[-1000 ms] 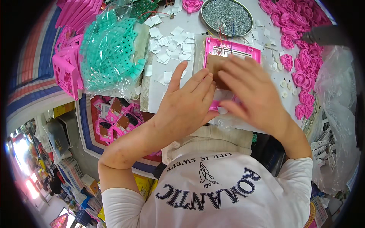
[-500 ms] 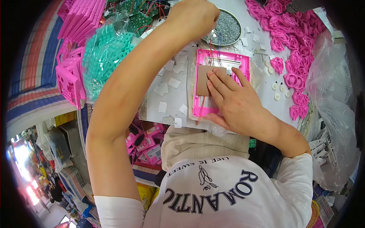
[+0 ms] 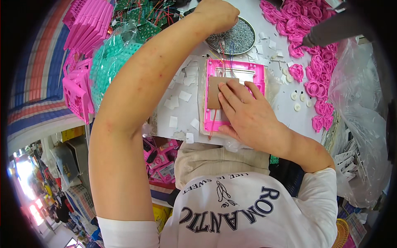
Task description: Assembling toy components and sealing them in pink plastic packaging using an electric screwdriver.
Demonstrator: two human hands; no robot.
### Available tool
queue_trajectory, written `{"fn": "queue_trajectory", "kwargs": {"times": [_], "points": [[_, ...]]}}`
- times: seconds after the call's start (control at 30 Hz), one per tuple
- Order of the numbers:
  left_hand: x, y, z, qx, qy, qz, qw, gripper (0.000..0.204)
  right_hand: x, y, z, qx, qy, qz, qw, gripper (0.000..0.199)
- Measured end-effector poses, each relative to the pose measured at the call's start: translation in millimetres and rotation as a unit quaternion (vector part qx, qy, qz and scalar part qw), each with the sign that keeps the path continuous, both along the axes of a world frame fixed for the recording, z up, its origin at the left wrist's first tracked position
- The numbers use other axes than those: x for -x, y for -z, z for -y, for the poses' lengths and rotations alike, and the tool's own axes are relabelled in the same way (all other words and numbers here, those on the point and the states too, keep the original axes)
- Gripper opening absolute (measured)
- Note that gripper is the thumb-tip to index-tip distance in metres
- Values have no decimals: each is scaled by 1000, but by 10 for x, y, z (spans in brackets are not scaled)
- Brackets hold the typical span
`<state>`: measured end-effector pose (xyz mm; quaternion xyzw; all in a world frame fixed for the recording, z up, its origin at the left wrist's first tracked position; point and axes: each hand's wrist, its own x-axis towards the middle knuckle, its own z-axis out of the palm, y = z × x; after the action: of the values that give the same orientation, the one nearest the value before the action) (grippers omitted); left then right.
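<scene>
My left hand (image 3: 217, 16) reaches across to the far side, over the edge of a round metal dish (image 3: 252, 44) filled with small silvery screws (image 3: 235, 37). Its fingers are curled closed; whatever they hold is hidden. My right hand (image 3: 246, 107) lies with outstretched fingers on a brown cardboard piece (image 3: 214, 93), its thumb at the near edge of a pink plastic casing (image 3: 259, 74). The cardboard covers part of the casing's inside. Red, blue and yellow wires (image 3: 223, 62) run out of its far side, and red wires (image 3: 213, 124) hang at its near end.
A grey electric screwdriver (image 3: 331, 31) hangs at the upper right. Pink ring-shaped parts (image 3: 318, 66) are heaped below it, near white round pieces (image 3: 297, 107). On the left are white paper squares (image 3: 185, 96), bagged green parts (image 3: 103, 70), circuit boards (image 3: 149, 31) and stacked pink panels (image 3: 89, 25).
The screwdriver has come further into view at the upper right. The casing and dish appear slightly lower and further left. My right hand stays on the cardboard; my left remains by the dish.
</scene>
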<state>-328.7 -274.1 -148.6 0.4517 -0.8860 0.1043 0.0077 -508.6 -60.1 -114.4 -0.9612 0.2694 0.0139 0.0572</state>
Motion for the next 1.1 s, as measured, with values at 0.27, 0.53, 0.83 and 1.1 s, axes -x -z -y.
{"fn": "queue_trajectory", "kwargs": {"times": [0.27,0.53,0.83,1.1], "points": [[-185,-87,-118,-17,-104,-83,991,22,-25,3,-15,52,7,29,998,66],[-119,-476,-1706,-92,-17,-333,938,13,61,-2,-119,16,26,77,997,60],[-23,195,-2469,-122,-127,-452,874,9,892,-538,516,-206,3,337,919,41],[40,291,-2521,-88,-138,-484,860,5,760,-582,1832,-369,59,648,664,31]]}}
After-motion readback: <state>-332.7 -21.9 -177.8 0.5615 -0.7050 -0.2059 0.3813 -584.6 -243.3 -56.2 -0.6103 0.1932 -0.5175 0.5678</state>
